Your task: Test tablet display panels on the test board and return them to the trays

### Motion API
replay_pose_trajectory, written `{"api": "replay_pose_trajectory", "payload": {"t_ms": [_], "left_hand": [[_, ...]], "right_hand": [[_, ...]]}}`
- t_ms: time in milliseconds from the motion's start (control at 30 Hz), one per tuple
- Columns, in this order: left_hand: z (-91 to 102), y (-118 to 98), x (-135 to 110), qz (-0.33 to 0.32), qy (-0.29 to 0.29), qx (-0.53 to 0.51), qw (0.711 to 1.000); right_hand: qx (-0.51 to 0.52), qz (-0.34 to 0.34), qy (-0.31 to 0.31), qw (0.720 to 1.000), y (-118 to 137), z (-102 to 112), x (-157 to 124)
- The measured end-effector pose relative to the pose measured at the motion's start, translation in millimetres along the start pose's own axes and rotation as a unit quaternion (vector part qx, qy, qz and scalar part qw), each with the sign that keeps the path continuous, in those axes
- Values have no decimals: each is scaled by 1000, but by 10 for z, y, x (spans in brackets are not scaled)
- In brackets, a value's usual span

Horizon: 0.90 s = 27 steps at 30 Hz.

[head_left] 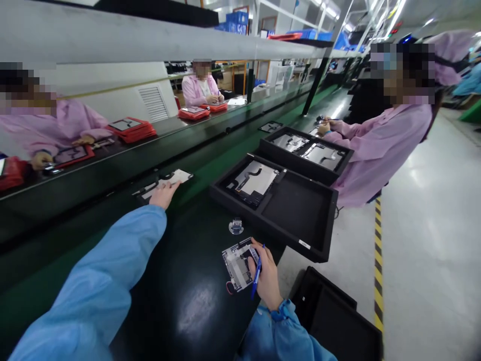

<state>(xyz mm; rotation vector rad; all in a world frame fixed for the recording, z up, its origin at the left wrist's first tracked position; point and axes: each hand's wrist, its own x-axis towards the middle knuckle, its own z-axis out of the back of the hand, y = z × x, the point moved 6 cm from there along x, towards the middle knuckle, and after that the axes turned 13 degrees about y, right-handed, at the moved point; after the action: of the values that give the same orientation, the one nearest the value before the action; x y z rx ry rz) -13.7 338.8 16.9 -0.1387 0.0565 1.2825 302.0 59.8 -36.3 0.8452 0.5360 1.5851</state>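
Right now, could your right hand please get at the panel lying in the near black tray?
Probably yes. The right hand holds a blue pen and rests on a small board; the panel lies uncovered in the open tray just beyond, with only a small metal fixture between.

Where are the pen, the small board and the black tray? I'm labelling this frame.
pen (256,273), head view, mid-barrel, in the right hand.
small board (236,264), head view, its centre.
black tray (296,208), head view, floor of the bare compartment.

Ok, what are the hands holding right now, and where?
Right hand holds a blue pen mid-barrel, resting on a small panel. Left hand lies on a flat panel's near edge, not gripping.
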Motion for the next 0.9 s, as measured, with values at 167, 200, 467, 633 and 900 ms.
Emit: {"api": "replay_pose_trajectory", "payload": {"t_ms": [167, 200, 467, 633, 900], "left_hand": [[-83, 118, 232, -6, 45, -15, 999], [-43, 92, 268, -11, 57, -24, 998], [444, -1516, 402, -147, -26, -47, 988], [191, -2256, 389, -150, 73, -43, 985], [254, -2112, 646, -50, 103, -234, 965]], "right_hand": [[24, 4, -36, 999, -10, 23, -29], [29, 4, -37, 999, -3, 24, -32], [49, 4, -43, 998, 44, 46, -29], [69, 3, -49, 996, 43, 42, -28], [82, -29, -58, 995, 33, 20, -43]]}}
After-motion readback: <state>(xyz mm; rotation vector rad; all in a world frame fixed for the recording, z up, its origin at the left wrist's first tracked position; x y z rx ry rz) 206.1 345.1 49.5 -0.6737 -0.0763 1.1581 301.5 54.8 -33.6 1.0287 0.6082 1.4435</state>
